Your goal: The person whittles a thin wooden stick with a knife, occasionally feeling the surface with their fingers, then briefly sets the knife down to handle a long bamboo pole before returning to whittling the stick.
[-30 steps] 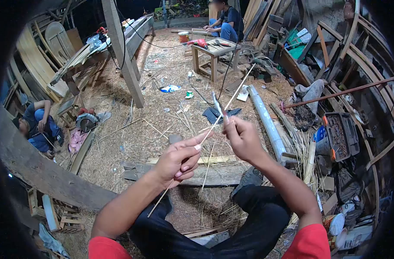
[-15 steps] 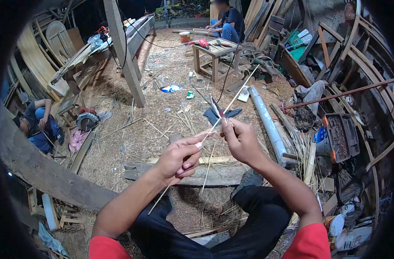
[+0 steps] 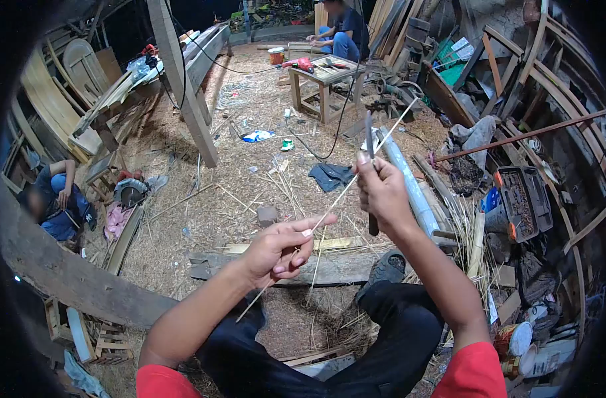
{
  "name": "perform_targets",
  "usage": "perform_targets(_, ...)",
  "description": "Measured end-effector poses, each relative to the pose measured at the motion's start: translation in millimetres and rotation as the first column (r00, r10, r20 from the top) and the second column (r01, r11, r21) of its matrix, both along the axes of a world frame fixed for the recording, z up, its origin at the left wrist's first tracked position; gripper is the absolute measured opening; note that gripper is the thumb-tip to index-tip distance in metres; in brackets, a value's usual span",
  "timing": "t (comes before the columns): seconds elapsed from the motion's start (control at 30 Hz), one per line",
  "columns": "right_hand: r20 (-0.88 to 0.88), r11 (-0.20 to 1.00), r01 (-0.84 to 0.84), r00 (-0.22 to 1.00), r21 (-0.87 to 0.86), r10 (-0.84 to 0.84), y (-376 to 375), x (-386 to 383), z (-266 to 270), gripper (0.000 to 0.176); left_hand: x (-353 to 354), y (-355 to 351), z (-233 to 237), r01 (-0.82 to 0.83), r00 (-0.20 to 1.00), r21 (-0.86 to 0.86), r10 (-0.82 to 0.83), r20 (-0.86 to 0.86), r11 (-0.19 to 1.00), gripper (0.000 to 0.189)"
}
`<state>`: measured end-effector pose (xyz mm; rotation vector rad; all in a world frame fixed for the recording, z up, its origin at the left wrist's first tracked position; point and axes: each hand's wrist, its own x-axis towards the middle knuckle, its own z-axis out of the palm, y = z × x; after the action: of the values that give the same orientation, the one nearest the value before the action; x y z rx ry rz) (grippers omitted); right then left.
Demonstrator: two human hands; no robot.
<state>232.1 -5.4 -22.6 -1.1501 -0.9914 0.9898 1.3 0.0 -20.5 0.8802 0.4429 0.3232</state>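
Note:
A long thin bamboo strip runs slantwise from above my lap up to the right. My left hand pinches it near its lower part, with the index finger stretched along it. My right hand is closed around a knife, its blade pointing up and its dark handle showing below the fist. The strip passes at the thumb of my right hand, beside the knife. Below my hands a wooden plank lies across the floor, with another thin strip leaning over it.
A wooden stool holds a red power tool. One person sits behind it; another is at the left. A wooden post rises at upper left. An open toolbox and cut strips lie at the right.
My right hand has moved up and right, away from my left hand, and the knife has turned upright. My left hand stays on the strip. The view has shifted slightly.

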Motion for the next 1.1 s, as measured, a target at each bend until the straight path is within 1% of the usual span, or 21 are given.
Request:
perform_targets(0.1,-0.026,1.000,0.005,1.000,0.017,-0.004,6,16,-4,0.036,0,1,1,0.004,0.999,0.001,-0.004,0.038,1.000,0.050)
perform_targets(0.13,-0.015,0.999,-0.035,0.999,-0.024,0.034,3,18,-5,0.034,0,0,2,-0.016,0.999,0.000,0.016,0.046,1.000,0.050)
perform_targets(0.17,0.206,0.993,-0.042,0.978,0.111,0.018,3,15,-11,0.033,-1,0,2,-0.037,0.998,-0.001,0.037,0.054,0.999,0.050)
perform_targets(0.2,0.411,0.968,-0.077,0.911,0.240,-0.030,3,8,-23,0.033,-1,0,2,-0.057,0.996,-0.002,0.057,0.061,0.998,0.051)
perform_targets(0.23,0.587,0.925,-0.137,0.802,0.355,-0.107,-1,-2,-28,0.033,-1,1,1,-0.086,0.994,-0.027,0.087,0.062,0.996,0.051)
perform_targets(0.3,0.728,0.927,-0.260,0.685,0.269,-0.019,-25,-24,-27,0.032,-2,4,-2,-0.144,0.987,-0.074,0.148,0.064,0.987,0.051)
perform_targets(0.33,0.789,0.922,-0.319,0.614,0.218,0.026,-32,-30,-24,0.032,-2,5,-2,-0.150,0.987,-0.060,0.153,0.051,0.987,0.051)
perform_targets(0.4,0.687,0.963,-0.176,0.726,0.202,-0.011,-25,-26,-17,0.031,-1,7,-1,-0.158,0.987,-0.036,0.159,0.026,0.987,0.051)
perform_targets(0.47,0.582,0.981,-0.041,0.809,0.188,-0.077,-12,-14,-12,0.027,-2,2,3,-0.126,0.990,-0.021,0.127,0.058,0.992,0.050)
perform_targets(0.5,0.614,0.971,-0.115,0.789,0.209,-0.039,-16,-16,-17,0.027,-1,0,5,-0.110,0.991,-0.012,0.111,0.075,0.994,0.049)
perform_targets(0.57,0.672,0.933,-0.262,0.740,0.245,0.032,-30,-31,-32,0.027,0,2,6,-0.141,0.986,-0.045,0.144,0.080,0.989,0.049)
perform_targets(0.6,0.752,0.925,-0.356,0.644,0.132,0.141,-40,-39,-29,0.030,-1,2,5,-0.156,0.984,-0.062,0.160,0.076,0.986,0.049)
perform_targets(0.7,0.590,0.924,-0.348,0.784,0.156,0.195,-29,-39,-29,0.032,-6,10,0,-0.129,0.986,-0.048,0.133,0.098,0.991,0.051)
perform_targets(0.73,0.507,0.950,-0.226,0.857,0.215,0.090,-23,-37,-25,0.035,-7,11,-1,-0.110,0.988,-0.044,0.114,0.102,0.993,0.051)
perform_targets(0.8,0.262,0.997,-0.069,0.963,0.032,0.059,-17,-22,-10,0.035,-8,8,1,-0.079,0.993,-0.034,0.082,0.083,0.996,0.049)
perform_targets(0.83,0.135,0.997,0.000,0.991,-0.075,0.010,-15,-15,-4,0.035,-7,7,2,-0.057,0.996,-0.029,0.059,0.073,0.998,0.049)
perform_targets(0.93,-0.105,0.999,-0.004,0.994,-0.043,0.000,-7,4,-5,0.027,-8,7,-2,0.081,0.996,0.032,-0.082,0.035,0.996,0.047)
perform_targets(1.03,-0.116,1.000,0.014,0.993,-0.016,-0.016,1,27,-10,0.026,-8,7,-1,0.120,0.986,0.202,-0.093,-0.139,0.972,0.046)
perform_targets(1.07,-0.122,0.998,0.023,0.992,-0.053,-0.030,1,28,-13,0.027,-9,9,-5,0.120,0.987,0.207,-0.094,-0.129,0.971,0.042)
perform_targets(1.1,-0.089,0.995,-0.018,0.996,-0.095,0.009,-3,23,-11,0.027,-6,7,-4,0.087,0.986,0.199,-0.055,-0.159,0.976,0.041)
